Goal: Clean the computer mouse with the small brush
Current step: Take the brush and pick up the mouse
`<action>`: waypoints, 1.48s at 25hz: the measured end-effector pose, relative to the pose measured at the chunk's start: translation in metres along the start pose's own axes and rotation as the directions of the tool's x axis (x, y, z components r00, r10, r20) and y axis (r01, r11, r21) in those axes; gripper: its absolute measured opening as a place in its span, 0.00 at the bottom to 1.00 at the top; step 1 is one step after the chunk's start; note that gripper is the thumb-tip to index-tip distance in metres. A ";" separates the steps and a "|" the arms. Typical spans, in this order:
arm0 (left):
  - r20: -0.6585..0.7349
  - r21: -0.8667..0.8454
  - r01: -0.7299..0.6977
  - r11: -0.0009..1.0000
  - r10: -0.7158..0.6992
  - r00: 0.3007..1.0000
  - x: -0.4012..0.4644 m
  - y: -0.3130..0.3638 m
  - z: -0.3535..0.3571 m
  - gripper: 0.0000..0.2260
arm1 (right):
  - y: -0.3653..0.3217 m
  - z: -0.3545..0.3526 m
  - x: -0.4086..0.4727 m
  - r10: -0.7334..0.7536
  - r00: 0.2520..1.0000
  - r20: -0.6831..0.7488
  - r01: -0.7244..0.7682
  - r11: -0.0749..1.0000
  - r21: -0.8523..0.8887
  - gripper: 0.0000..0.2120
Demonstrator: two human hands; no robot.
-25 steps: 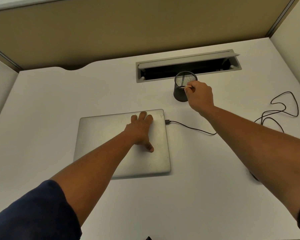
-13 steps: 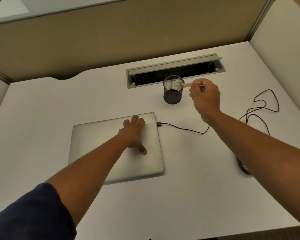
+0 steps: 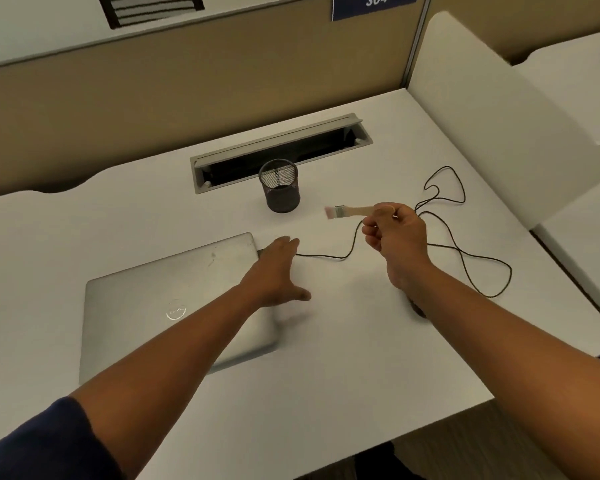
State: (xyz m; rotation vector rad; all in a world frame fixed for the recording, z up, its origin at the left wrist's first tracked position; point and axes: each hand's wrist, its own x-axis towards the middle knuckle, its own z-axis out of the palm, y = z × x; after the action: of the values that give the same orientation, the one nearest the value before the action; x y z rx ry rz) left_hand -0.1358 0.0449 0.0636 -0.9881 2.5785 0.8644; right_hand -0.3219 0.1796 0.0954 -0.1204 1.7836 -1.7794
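A blue sign [image 3: 374,5] on the partition reads "304", and the closed laptop [image 3: 160,306] bears a round lid logo too blurred to read. Your right hand [image 3: 394,233] pinches the wooden handle of the small brush [image 3: 354,211], bristles pointing left toward the mesh pen cup [image 3: 280,187]. A black cable [image 3: 465,258] loops beyond and under that hand. Your forearm hides nearly all of the computer mouse [image 3: 417,308], just behind your wrist. Your left hand [image 3: 278,271] hovers with fingers straight at the laptop's right edge, holding nothing.
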 end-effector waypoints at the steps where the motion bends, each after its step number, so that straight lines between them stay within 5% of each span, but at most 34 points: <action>1: -0.023 -0.035 -0.054 0.998 0.054 0.998 0.002 0.015 0.008 0.52 | 0.001 -0.013 -0.002 0.009 1.000 -0.016 -0.009 1.000 -0.002 0.06; 5: -0.030 -0.140 -0.179 0.974 0.176 0.984 0.011 0.071 0.042 0.51 | -0.001 -0.070 -0.004 0.021 0.995 -0.101 -0.020 1.000 0.011 0.06; 11: 0.049 -0.237 -0.231 0.944 0.248 0.967 0.020 0.121 0.094 0.65 | 0.007 -0.139 -0.007 0.107 0.969 -0.222 -0.085 0.991 0.106 0.06; 18: -0.002 -0.226 -0.206 0.952 0.211 0.977 0.035 0.143 0.132 0.74 | 0.014 -0.184 -0.016 0.177 0.952 -0.249 -0.132 0.973 0.189 0.08; 37: -0.127 -0.294 -0.246 0.924 0.217 0.968 0.042 0.150 0.153 0.68 | 0.033 -0.212 -0.013 0.239 0.951 -0.193 -0.183 0.946 0.268 0.07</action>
State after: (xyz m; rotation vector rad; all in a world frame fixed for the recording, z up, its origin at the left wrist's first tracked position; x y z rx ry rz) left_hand -0.2651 0.2054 -0.0092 -0.8226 2.7330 1.3477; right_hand -0.4001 0.3750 0.0507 0.3756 1.6329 -1.8956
